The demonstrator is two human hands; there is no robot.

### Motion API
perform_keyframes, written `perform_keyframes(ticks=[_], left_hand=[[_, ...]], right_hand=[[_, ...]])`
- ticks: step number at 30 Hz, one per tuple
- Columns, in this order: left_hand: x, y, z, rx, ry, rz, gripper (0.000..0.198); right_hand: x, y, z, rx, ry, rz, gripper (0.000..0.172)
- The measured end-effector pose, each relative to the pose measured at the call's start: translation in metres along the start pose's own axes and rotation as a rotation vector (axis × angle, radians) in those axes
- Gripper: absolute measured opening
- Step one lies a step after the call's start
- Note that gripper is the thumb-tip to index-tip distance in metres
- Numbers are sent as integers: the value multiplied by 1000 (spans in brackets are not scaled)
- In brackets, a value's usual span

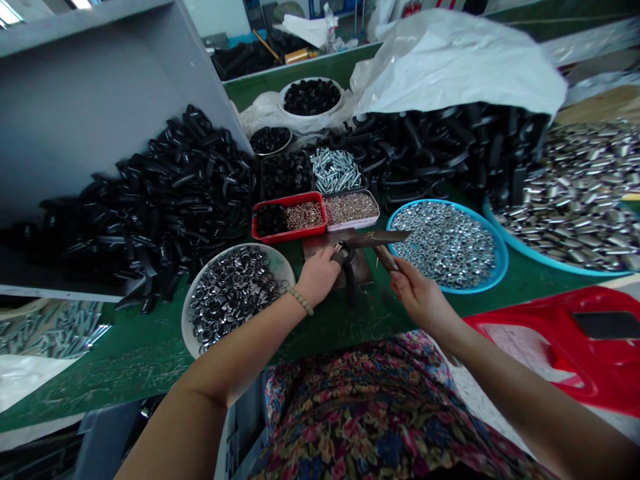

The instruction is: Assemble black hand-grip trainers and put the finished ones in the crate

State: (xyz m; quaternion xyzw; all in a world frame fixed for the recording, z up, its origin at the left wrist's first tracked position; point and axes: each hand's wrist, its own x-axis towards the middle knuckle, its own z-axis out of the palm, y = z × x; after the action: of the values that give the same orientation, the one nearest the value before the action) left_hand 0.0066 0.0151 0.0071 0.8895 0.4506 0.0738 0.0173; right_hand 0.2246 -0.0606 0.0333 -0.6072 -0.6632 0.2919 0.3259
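Green-topped workbench [140, 353] spans the view, with a grey partition panel [100, 87] standing at its left rear. Red plastic stool [565, 360] sits right, beside the bench. Bright light beyond the far edge; bench surface dim.

On the worktop [150, 347], the bowl of rings [235, 293] lies left of the metal plate [315, 243]. The basin of nuts [445, 243] lies right of the plate, the divided tray [290, 217] just behind it, and the heap of handles [165, 193] behind-left.
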Motion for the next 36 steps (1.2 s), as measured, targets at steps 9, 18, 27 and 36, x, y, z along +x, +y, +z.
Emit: perform_keyframes(ticks=[9, 18, 27, 36], left_hand=[[2, 3, -1, 55, -15, -27, 19], [0, -2, 0, -113, 80, -187, 21], [5, -2, -5, -157, 74, -306, 28], [9, 0, -9, -114, 24, -286, 29]], right_hand=[[-4, -9, 6, -40, -20, -74, 43], [19, 43, -47, -718, 216, 134, 47], [26, 75, -65, -1022, 73, 258, 49], [28, 78, -66, -1013, 66, 256, 48]])
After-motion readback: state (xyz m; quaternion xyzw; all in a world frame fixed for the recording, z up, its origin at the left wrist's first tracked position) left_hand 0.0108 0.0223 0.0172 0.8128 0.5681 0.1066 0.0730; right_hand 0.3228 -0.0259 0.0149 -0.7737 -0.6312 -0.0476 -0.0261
